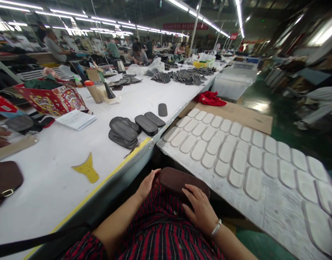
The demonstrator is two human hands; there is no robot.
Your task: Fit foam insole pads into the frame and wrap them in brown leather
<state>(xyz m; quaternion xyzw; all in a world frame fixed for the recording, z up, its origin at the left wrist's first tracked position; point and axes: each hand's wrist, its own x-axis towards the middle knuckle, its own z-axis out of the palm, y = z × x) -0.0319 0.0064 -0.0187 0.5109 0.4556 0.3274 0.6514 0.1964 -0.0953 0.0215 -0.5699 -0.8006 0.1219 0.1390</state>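
A dark brown oval leather piece (177,180) with rounded ends lies across my lap, against the striped shirt. My left hand (148,184) holds its left end, the fingers close together at the edge and partly hidden. Over the right end lies my right hand (200,207), its fingers spread on the upper face and the thumb apart, near the front edge. Just beyond, on the white table, sit black oval pieces (124,129) in an overlapping pile and a second stack of black ovals (146,124). One single black oval (162,109) lies behind them.
To my right, rows of pale oval pieces (200,150) cover a low board (280,213). A yellow template (88,169) lies on the white table (57,144), near a brown bag piece with a buckle (5,184). Farther back are a red box (52,97) and red cloth (211,98).
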